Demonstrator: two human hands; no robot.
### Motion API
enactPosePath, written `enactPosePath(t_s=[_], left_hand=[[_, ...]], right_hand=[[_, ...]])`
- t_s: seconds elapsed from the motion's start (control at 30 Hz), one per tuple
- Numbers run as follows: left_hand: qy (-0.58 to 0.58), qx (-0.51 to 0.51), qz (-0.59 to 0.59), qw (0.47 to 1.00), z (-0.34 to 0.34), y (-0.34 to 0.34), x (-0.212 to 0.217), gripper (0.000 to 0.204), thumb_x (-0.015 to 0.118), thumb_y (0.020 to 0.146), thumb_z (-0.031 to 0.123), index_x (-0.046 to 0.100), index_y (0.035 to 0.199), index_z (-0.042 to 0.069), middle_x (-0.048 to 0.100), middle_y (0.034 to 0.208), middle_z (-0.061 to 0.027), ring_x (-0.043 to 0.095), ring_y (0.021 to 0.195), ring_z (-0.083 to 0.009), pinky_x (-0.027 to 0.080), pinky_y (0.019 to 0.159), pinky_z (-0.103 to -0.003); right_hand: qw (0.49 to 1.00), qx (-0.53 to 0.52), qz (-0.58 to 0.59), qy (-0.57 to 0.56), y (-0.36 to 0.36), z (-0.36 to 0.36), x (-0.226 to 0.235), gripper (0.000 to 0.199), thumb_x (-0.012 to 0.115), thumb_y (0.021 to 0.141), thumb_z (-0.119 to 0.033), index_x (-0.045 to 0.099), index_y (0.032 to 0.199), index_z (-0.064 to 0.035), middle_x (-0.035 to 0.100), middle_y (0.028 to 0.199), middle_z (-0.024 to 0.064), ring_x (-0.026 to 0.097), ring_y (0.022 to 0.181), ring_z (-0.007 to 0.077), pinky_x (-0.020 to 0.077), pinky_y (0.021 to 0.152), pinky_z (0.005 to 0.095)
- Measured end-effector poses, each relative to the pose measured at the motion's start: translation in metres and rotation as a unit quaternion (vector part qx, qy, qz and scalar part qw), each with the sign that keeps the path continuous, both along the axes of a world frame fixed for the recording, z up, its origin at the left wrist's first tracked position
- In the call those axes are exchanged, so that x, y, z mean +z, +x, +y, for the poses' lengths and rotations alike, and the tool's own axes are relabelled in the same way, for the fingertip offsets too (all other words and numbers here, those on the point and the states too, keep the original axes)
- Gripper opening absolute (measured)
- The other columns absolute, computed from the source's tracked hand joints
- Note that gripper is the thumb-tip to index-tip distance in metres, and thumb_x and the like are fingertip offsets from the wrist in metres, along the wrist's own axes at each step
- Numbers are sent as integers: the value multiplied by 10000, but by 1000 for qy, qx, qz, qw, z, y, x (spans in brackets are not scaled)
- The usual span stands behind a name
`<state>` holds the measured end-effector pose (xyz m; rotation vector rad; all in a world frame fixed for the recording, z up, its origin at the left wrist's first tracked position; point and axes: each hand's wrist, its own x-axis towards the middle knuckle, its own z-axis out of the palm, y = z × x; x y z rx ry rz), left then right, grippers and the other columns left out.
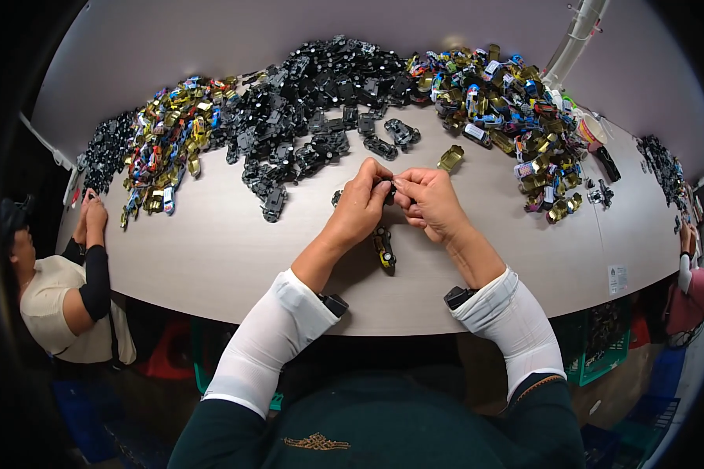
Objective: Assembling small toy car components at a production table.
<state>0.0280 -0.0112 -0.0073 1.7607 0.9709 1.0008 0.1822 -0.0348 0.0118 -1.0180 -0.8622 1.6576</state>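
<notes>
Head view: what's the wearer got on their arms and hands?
Both hands, left hand and right hand, are bare, no gloves. Each forearm wears a white arm sleeve from wrist to above the elbow, over dark green upper sleeves. A small black device sits at each wrist cuff.

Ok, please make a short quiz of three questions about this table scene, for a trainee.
1. True or false: the left hand and the right hand are together on one small black part.
2. What lies on the table just below the hands? A) a small yellow and black toy car B) a screwdriver C) a cup
3. What colour is the middle heap of parts at the far edge?

Key: 1 true; 2 A; 3 black.
</notes>
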Motion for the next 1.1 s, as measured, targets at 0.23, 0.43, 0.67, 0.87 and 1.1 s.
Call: enactPosePath(t_s=[0.23,0.43,0.67,0.87,1.1], left_hand=[[56,13,20,998,1,2,-8,88,512,911,52,484,975,-1,627,798,-144,608,703,-245,474,665,-341],[19,25,28,999,-1,0,12,89,515,915,44,492,993,7,618,783,-114,571,677,-197,461,624,-309],[69,84,259,960,-9,-70,34,116,578,856,68,543,944,0,570,745,-127,529,659,-223,438,639,-325],[137,92,370,914,-20,-80,36,185,630,776,40,583,953,16,606,926,-144,559,857,-307,450,776,-385],[243,-57,379,891,-8,-51,31,267,642,717,-10,649,981,25,648,1012,-136,552,978,-325,444,881,-399]], right_hand=[[963,-46,-234,128,-6,3,-16,195,547,897,-73,635,745,12,546,565,-4,423,466,37,332,411,219],[966,-36,-204,156,0,9,-6,144,574,840,-66,646,744,14,569,561,38,488,520,70,415,496,267],[674,-280,-673,123,77,33,-2,263,679,786,-288,624,749,-34,671,747,130,642,731,365,502,662,451],[705,-260,-660,32,95,47,-18,303,681,792,-331,664,774,-29,671,825,193,645,835,373,505,751,459],[730,-236,-638,59,83,45,-26,320,677,790,-345,689,804,-25,672,854,209,646,851,375,505,772,463]])
